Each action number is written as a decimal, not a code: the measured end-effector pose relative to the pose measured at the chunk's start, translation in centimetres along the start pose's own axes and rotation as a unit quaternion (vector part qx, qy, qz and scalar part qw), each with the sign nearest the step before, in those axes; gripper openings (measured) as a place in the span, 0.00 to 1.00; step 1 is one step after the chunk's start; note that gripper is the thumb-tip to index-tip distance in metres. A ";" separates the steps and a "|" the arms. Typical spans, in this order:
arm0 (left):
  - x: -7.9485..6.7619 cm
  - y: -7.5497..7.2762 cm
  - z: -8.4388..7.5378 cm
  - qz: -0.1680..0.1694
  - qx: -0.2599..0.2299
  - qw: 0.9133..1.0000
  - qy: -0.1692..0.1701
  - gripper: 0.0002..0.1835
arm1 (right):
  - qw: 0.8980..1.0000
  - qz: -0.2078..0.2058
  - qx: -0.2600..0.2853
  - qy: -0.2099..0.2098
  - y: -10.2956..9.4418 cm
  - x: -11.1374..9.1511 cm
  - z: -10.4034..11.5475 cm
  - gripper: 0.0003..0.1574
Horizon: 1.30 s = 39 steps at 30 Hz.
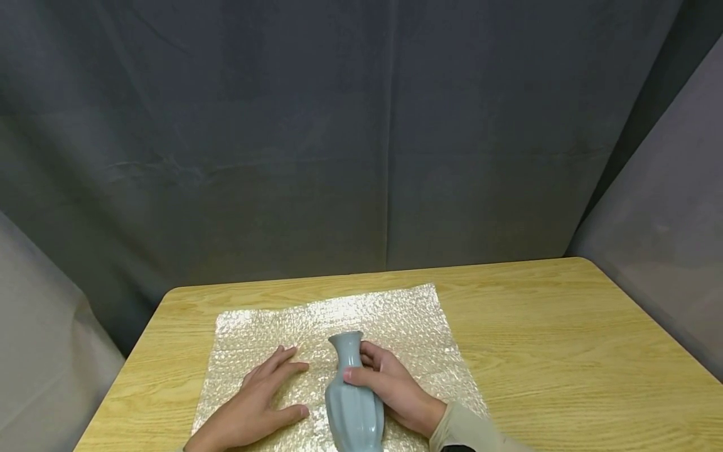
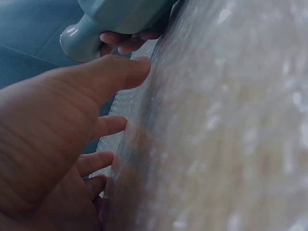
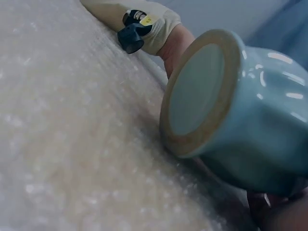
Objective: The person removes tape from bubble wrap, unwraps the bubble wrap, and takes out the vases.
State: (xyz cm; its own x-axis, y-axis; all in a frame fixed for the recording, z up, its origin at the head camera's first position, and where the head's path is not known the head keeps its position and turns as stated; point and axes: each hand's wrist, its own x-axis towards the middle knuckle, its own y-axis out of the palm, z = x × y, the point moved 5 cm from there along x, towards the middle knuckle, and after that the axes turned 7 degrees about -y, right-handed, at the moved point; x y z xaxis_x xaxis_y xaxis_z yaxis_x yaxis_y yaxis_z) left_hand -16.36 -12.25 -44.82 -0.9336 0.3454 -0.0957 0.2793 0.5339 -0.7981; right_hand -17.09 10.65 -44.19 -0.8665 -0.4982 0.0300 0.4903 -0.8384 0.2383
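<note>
A pale blue-green glazed vase with a flared mouth and narrow neck is tilted over a sheet of bubble wrap, its mouth pointing away from me. My right hand grips it around the neck and shoulder, thumb on top and fingers on the far side. To the left of the vase, my left hand has its fingers spread on the bubble wrap, holding nothing. In the left wrist view the left fingertips touch the sheet. The right wrist view shows the vase's ringed base close to the wrap.
The bubble wrap lies flat on a wood-grain table, which extends farther to the right. A dark grey curtain hangs behind the table. Lighter cloths stand at the left and right sides.
</note>
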 end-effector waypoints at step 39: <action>-0.1 0.0 0.0 -0.001 0.003 1.000 -0.014 0.34 | 0.984 0.098 -0.104 -0.104 1.7 -0.9 0.8 0.43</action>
State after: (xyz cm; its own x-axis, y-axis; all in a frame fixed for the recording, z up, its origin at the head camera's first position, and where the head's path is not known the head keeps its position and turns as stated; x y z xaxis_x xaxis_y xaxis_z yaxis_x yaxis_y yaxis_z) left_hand -16.31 -12.24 -44.77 -0.9400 0.3230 -0.1097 0.2756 0.5294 -0.8024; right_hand -15.53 9.90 -43.09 -0.7435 -0.6165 0.2593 0.6393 -0.7690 0.0047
